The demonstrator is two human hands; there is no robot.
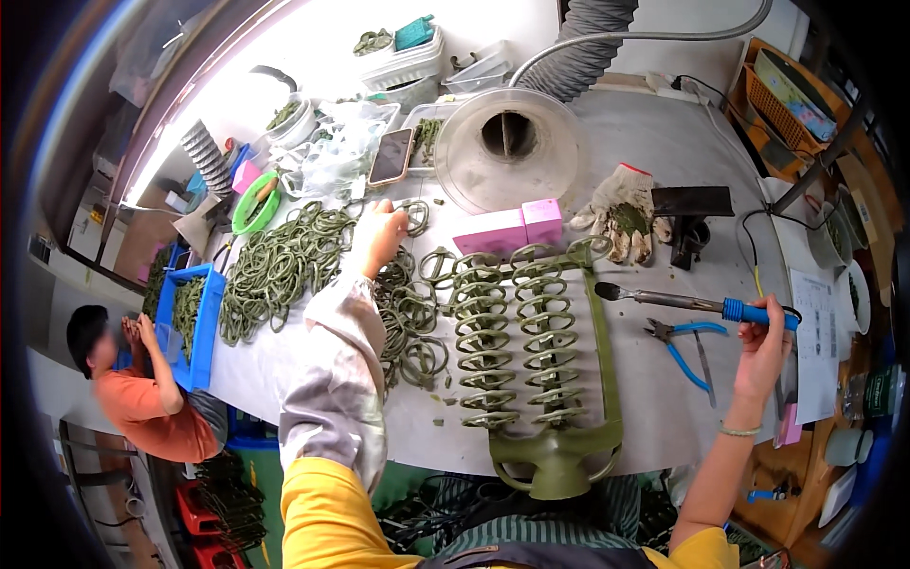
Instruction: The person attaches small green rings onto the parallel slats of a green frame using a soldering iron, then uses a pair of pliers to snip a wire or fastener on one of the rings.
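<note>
My left hand (381,237) reaches over a large pile of dark green rings (284,261), its fingers pinched on one green ring (415,220). My right hand (764,349) is closed round the blue handle of a soldering iron (682,301), whose wide, spoon-like tip points left. Between my hands lies a green rack-like frame (607,379) with a cup-shaped base (559,465) towards me. Two rows of green rings (545,341) are stacked along its bars. A few loose rings (422,360) lie left of the frame.
Pink blocks (507,228), a stained glove (621,213) and a clear cone-shaped hood (512,152) stand beyond the frame. Blue-handled pliers (687,346) lie near the iron. A phone (391,156) rests on bins behind. At far left sits another person (142,398) beside a blue crate (190,327).
</note>
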